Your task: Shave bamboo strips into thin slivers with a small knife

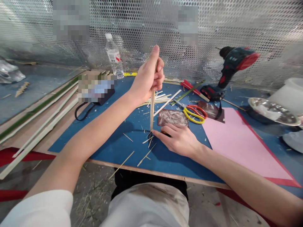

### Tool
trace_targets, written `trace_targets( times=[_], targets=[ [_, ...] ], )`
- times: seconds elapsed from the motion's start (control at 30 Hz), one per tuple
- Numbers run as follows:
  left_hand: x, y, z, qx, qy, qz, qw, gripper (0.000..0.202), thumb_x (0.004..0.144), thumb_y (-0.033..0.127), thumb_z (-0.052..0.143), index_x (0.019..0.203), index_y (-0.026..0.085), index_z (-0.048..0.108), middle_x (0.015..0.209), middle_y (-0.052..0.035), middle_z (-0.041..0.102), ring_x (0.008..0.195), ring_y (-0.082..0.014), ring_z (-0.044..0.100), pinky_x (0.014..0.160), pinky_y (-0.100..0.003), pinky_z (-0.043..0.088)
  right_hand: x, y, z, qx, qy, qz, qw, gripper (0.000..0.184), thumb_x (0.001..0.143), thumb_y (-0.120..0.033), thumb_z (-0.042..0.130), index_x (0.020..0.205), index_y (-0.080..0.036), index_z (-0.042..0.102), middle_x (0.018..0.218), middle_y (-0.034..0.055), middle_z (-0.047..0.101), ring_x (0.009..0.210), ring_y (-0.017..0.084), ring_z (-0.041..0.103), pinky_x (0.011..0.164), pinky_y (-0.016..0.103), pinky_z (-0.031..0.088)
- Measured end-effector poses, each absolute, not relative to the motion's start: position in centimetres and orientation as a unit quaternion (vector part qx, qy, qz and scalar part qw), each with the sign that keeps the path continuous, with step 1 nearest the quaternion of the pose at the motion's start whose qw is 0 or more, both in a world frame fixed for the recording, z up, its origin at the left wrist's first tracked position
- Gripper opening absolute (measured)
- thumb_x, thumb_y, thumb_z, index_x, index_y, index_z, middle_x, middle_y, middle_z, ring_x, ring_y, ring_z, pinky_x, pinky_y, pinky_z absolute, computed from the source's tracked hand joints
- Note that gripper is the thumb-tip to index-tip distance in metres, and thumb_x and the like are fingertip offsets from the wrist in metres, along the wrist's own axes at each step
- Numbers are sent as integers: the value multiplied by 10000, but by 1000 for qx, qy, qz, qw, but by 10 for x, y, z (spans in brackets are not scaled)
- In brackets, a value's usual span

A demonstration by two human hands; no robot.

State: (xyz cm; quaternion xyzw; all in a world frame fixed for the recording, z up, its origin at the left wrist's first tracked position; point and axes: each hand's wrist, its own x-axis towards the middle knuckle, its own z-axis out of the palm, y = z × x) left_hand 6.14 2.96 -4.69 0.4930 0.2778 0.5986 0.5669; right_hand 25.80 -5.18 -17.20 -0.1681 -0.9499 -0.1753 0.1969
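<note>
- In the head view, the left hand (148, 78) is raised above the blue worktop (113, 148), its fingers (159, 74) closed in a fist around a thin bamboo strip (152, 110). The strip stands nearly upright, its lower end close to the worktop.
- The right hand (177, 140) lies low on the worktop, just right of the strip's lower end. Its fingers (159, 134) curl narrowly over a small dark-and-yellow object (166, 134), mostly hidden, so the grip is hard to judge.
- Loose bamboo slivers (146, 156) are scattered near the hands.
- Farther off lie a brown sandpaper sheet (172, 117) and yellow-and-red scissors (193, 114).
- To the right are a pink paper sheet (241, 142) and a shiny round dish (272, 110).
- At the far edge stand a water bottle (114, 56) and a cordless drill (234, 63), before a perforated metal screen (236, 25).
- To the left, long bamboo strips (40, 126) lie beyond the worktop, beside a partly blurred black pouch (104, 96).
</note>
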Motion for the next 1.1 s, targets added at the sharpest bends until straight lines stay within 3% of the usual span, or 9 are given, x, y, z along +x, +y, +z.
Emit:
trace_targets(
  times=[0.43,0.77,0.97,1.1],
  targets=[
    [52,51,-65,418,264,624,605,512,1110,497,354,700,193,400,586,72,157,400,-42,209,408,-190,161,258,-54,-170,-174,-949,-164,208,331,1033,-256,578,1346,-217,678,926,32,684,850,157,611,649,322,393],
    [53,46,-61,391,255,609,642,499,1092,502,438,707,184,425,533,79,241,363,-32,278,389,-172,202,256,-59,-167,-206,-952,-143,175,462,1035,-288,522,1488,-206,560,913,41,654,820,168,589,683,320,409],
    [50,48,-62,372,228,609,662,466,1100,446,443,714,186,434,542,76,250,372,-40,287,373,-163,218,255,-59,-169,-212,-950,-127,189,298,1036,-275,520,1272,-173,670,846,30,643,806,164,597,663,319,381],
    [54,46,-59,372,246,600,664,509,1100,515,398,704,197,360,575,68,226,379,-35,286,384,-169,222,256,-55,-168,-209,-945,-148,202,345,1038,-244,536,1365,-184,630,898,33,672,825,163,607,700,319,418]
  ],
)
